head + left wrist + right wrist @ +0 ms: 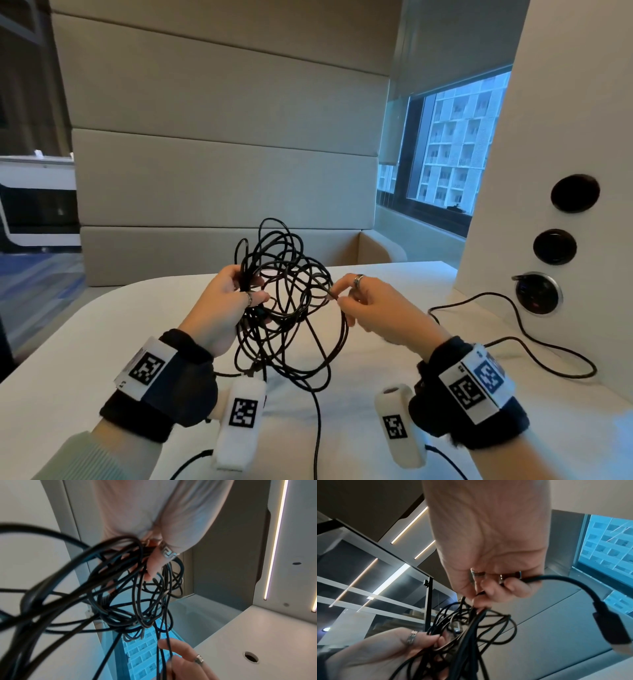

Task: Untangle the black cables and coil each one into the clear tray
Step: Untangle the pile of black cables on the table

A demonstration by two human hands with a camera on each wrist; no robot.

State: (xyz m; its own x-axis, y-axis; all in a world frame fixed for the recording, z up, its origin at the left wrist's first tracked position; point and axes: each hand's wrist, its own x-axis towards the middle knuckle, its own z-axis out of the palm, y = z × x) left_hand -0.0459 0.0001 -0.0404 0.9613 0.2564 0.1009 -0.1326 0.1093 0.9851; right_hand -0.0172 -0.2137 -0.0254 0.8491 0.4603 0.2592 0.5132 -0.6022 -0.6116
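Note:
A tangled bundle of black cables [286,301] hangs in the air above the white table [102,342], between both hands. My left hand [227,301] grips a thick bunch of loops on the bundle's left side; its curled fingers [153,566] wrap the strands. My right hand [346,296] pinches a strand on the right side of the tangle [471,626]. A cable end with a plug [607,627] sticks out past the right hand's fingers. The bundle [133,601] droops toward the table. No clear tray shows in any view.
Another black cable [520,329] runs across the table at the right from a round socket [537,293] in the white side panel. Two more round ports [565,219] sit above it. A padded bench stands behind the table, a window at the right.

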